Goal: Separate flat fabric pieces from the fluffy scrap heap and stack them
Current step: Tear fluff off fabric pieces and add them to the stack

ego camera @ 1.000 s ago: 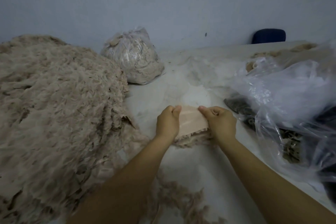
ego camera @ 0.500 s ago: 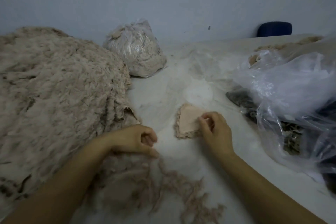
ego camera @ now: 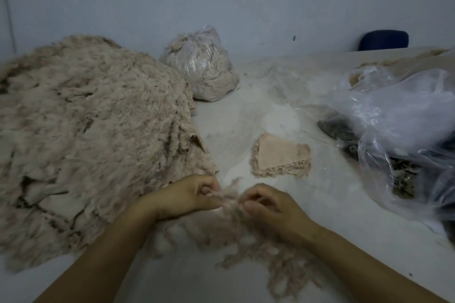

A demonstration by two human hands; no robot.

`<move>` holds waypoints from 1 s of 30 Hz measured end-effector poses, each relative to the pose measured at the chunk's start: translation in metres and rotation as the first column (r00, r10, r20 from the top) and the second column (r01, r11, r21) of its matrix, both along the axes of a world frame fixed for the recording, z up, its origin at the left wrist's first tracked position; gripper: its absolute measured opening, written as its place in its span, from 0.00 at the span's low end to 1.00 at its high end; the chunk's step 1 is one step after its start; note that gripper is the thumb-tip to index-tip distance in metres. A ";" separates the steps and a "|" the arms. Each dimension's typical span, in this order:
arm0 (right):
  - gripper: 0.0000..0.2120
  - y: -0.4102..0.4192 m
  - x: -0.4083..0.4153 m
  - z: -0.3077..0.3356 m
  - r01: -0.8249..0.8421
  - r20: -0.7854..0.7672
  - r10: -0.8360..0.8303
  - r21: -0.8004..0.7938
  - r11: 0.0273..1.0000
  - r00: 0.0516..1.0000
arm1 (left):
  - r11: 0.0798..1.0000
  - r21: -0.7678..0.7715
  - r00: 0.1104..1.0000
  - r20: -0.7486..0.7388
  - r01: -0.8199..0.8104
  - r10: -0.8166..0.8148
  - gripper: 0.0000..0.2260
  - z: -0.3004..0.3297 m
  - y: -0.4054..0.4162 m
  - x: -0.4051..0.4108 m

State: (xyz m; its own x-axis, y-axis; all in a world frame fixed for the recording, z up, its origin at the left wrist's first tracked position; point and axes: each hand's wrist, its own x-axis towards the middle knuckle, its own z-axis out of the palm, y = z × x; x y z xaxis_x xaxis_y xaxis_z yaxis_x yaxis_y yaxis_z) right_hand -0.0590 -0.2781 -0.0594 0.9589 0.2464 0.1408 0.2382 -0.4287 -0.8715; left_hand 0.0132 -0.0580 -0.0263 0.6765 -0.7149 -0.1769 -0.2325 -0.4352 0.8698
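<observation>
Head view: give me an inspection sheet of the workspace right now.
Surface: white table, dusted with lint.
Job's things: big fluffy scrap heap at left; small stack of flat pieces at centre, lying apart from both hands.
Clutter: tied bag of scraps at back; loose clear plastic bags at right over dark material; stray fluff strands in front.
Hands: left hand and right hand each pinch a fluffy tuft between them.
Cables: nothing seen.
Surroundings: pale wall; blue chair back at far right.
</observation>
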 end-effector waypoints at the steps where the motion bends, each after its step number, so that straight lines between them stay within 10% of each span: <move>1: 0.20 0.007 0.002 0.001 0.024 -0.087 -0.022 0.021 0.999 0.996 | 0.997 -0.057 0.999 -0.016 -0.047 0.046 0.03 -0.001 -0.006 -0.003; 3: 0.27 0.023 0.004 -0.002 0.098 -0.177 -0.088 0.049 0.994 0.980 | 0.971 -0.172 0.986 -0.016 -0.164 0.163 0.04 -0.003 -0.018 -0.009; 6: 0.06 0.034 0.008 -0.005 0.305 -0.045 -0.302 0.179 0.935 0.952 | 0.872 -0.323 0.930 -0.138 -0.368 0.342 0.09 -0.005 -0.028 -0.016; 9: 0.16 0.027 0.015 -0.003 0.406 -0.144 -0.379 0.360 0.840 0.914 | 0.806 -0.322 0.865 -0.253 -0.497 0.432 0.12 -0.007 -0.024 -0.017; 16: 0.18 -0.003 0.010 0.008 0.112 -0.309 -0.044 0.206 0.972 0.950 | 0.621 -0.417 0.748 -0.374 -0.663 0.548 0.10 -0.007 -0.025 -0.009; 19: 0.31 0.005 0.010 0.010 0.143 -0.449 0.007 0.300 0.943 0.894 | 0.634 -0.449 0.777 -0.346 -0.630 0.526 0.12 -0.004 -0.038 -0.011; 26: 0.08 0.020 0.018 0.009 0.398 -0.342 -0.234 0.560 0.727 0.910 | 0.592 -0.489 0.768 -0.392 -0.640 0.506 0.14 -0.007 -0.046 -0.013; 30: 0.11 0.020 0.022 0.012 0.314 -0.186 -0.254 0.498 0.808 0.949 | 0.776 -0.351 0.815 -0.470 -0.525 0.339 0.21 -0.004 -0.037 -0.013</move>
State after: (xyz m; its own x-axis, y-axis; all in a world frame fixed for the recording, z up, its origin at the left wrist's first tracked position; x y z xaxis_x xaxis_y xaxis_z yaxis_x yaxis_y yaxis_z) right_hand -0.0375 -0.2580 -0.0475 0.9908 -0.1195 0.0640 0.0711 0.0555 -0.9959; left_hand 0.0007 -0.0946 -0.0303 0.8832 -0.4191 -0.2106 0.2526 0.0466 0.9665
